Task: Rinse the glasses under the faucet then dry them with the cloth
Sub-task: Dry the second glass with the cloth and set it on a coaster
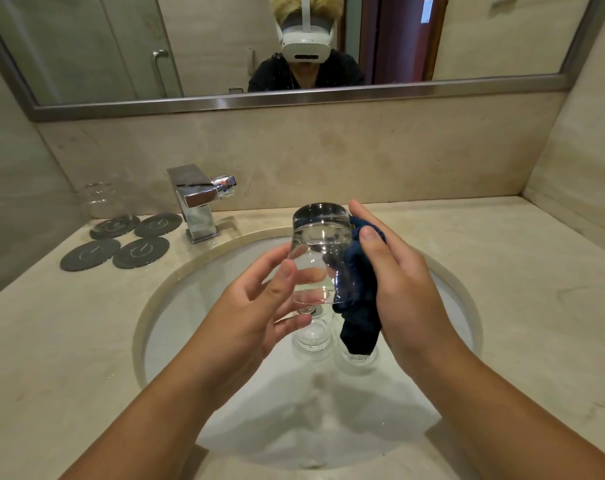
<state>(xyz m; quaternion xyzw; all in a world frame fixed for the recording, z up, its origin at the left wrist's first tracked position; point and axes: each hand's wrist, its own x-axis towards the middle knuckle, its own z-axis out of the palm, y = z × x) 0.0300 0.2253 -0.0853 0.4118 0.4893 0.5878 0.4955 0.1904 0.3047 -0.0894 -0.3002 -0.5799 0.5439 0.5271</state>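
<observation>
While the glass hangs upside down in the middle of the frame, thick base uppermost, above the sink, both hands are on it. The left hand holds it loosely from the left. Its thumb lies on the near wall, its other fingers show through the glass on the far side, and one finger stretches out just below the rim. The grip is wide and relaxed, the fingers only partly curled.

The right hand is on the right side of the glass, with the dark blue cloth bunched between palm and glass. Its thumb presses the cloth against the wall near the base and its fingertips reach round behind the base. The loose end of the cloth hangs below the rim toward the basin.

Below the hands, in the bottom of the sink, a second glass and a third glass stand side by side, the third partly hidden by the cloth's hanging end. A chrome faucet stands on the counter at upper left of centre. Left of it lie four dark round coasters, and a fourth glass stands on the back left one.

Each coaster bears a pale mark, a ring with a stroke, but no letters that can be read. The faucet handle shows a small red and blue mark. In the mirror along the top, a white sheet on a dark door at upper right is too small to read.
</observation>
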